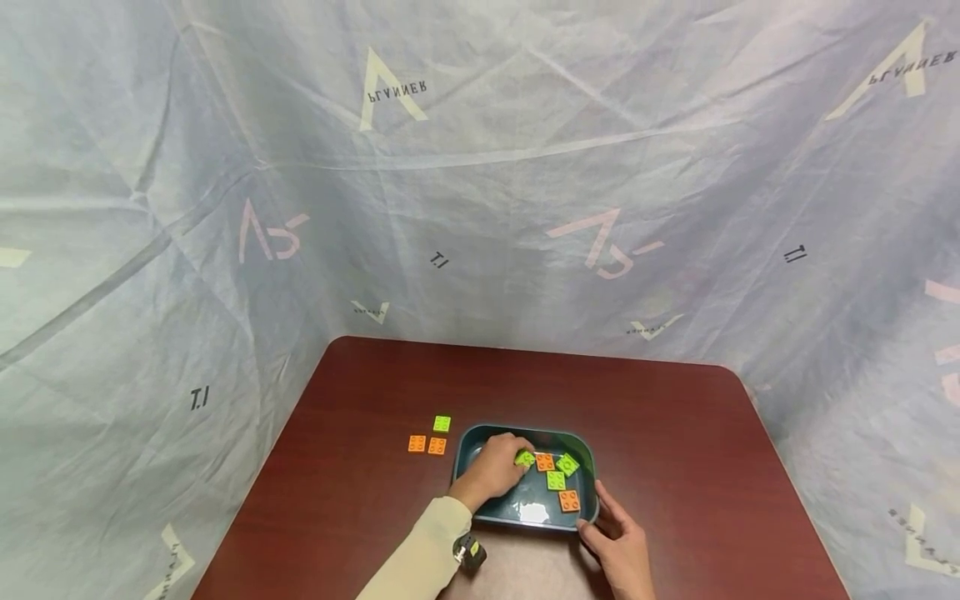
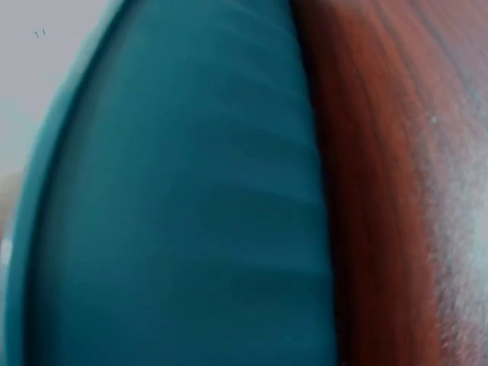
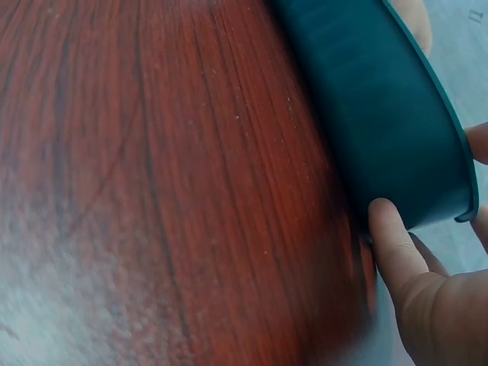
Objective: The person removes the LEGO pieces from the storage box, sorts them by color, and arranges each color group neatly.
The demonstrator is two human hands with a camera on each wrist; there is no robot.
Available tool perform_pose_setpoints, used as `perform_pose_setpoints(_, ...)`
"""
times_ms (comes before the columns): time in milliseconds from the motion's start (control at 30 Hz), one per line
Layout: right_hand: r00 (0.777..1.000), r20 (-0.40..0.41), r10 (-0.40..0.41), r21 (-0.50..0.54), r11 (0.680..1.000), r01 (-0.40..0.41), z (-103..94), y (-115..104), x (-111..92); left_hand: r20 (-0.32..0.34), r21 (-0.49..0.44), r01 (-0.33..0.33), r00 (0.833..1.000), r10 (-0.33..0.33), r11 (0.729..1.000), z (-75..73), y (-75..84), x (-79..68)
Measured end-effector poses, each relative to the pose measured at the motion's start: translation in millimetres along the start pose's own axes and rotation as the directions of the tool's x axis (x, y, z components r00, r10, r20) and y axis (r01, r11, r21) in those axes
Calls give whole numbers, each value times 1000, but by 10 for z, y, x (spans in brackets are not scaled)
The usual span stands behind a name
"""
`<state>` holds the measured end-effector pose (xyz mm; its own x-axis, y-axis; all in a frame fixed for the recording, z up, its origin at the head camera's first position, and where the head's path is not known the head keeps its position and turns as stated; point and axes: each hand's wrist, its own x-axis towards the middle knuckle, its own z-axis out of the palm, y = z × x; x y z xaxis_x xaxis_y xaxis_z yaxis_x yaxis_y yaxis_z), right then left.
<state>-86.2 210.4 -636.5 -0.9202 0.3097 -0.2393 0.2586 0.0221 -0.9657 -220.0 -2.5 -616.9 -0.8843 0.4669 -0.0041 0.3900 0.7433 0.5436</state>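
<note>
A dark teal tray (image 1: 517,523) sits on the table. Inside it, my left hand (image 1: 495,468) reaches over the wall and pinches a green toy brick (image 1: 524,459) between thumb and fingers. Beside that brick lie an orange brick (image 1: 544,462), a tilted green brick (image 1: 567,464), another green brick (image 1: 555,480) and an orange brick (image 1: 569,501). My right hand (image 1: 621,546) grips the tray's near right corner, its thumb (image 3: 387,217) against the outer wall in the right wrist view. The left wrist view shows mostly the tray's outer wall (image 2: 191,191); the left fingers are hidden there.
Left of the tray, a green brick (image 1: 442,424) and two orange bricks (image 1: 417,443) lie on the reddish-brown table (image 1: 675,425). A grey printed cloth (image 1: 480,208) hangs behind the table and along its sides.
</note>
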Motion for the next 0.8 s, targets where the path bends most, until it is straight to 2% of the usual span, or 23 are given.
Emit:
perform_pose_setpoints(200, 1000, -13, 22, -46, 999, -23, -7, 4, 11, -9, -137, -20, 1000, 19, 990, -80, -16, -34)
perform_pose_setpoints(433, 1000, -11, 18, -66, 998, -19, -11, -11, 4, -47, -312, -29, 999, 15, 950, -222, -24, -86)
perform_pose_setpoints(567, 1000, -12, 3, -68, 998, -3, -6, -18, -5, -66, -340, -21, 998, -1, 940, -289, -35, -120)
perform_pose_setpoints(800, 1000, -13, 4, -60, 998, -5, -14, -5, 15, -153, -369, -31, 988, -28, 929, -391, -84, -134)
